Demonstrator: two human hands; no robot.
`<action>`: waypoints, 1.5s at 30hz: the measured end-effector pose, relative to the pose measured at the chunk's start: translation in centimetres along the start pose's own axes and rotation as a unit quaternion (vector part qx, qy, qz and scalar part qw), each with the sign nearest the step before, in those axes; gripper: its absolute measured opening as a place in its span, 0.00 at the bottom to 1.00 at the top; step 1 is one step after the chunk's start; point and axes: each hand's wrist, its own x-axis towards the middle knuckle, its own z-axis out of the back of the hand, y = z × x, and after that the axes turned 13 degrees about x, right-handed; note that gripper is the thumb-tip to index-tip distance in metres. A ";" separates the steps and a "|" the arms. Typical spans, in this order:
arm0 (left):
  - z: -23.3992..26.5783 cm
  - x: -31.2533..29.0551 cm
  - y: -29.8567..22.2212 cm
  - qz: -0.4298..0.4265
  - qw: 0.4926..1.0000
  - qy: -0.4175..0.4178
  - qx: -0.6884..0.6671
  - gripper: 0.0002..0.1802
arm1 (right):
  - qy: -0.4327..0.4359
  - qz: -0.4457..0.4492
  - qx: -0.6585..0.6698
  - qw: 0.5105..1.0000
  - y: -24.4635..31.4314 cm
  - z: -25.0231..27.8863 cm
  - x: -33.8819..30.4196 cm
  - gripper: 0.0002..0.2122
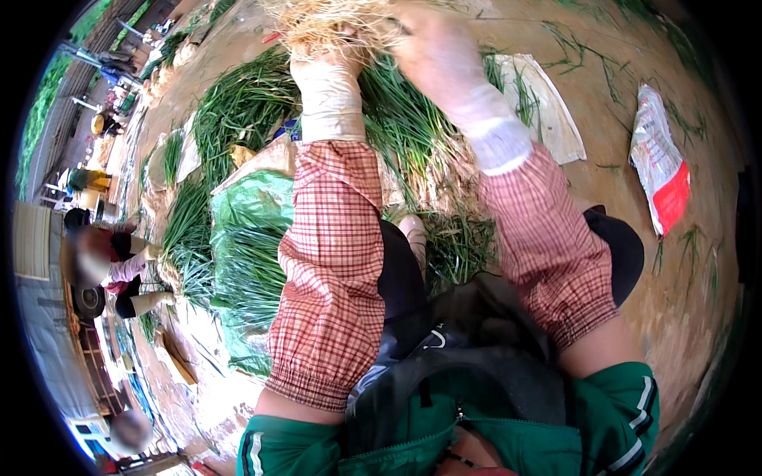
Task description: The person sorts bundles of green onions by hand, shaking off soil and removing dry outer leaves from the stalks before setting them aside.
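At the top edge, a thick bunch of straw-like strands [329,24] is in my left hand [327,63], whose fingers are closed and partly hidden by the strands. My right hand [436,51] is beside the bunch on its right, smeared by motion, so its fingers cannot be made out. Both wrists have white cuffs, and checked red sleeves cover the forearms. Below and between my hands lie green onions [413,107] with long green leaves and pale lower ends. More long green leaves [242,99] are heaped to the left of my left hand.
Green plastic sheeting [246,202] holds more green leaves beside my left arm. A white sheet [540,103] lies right of the pile, and a white and red sack [659,159] lies farther right. At the left, another person [123,270] bends near the greens.
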 end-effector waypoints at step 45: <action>10.2 -7.8 3.3 0.084 0.990 -0.100 0.043 0.15 | 0.188 -0.236 0.395 0.868 -1.7 1.1 -2.5 0.30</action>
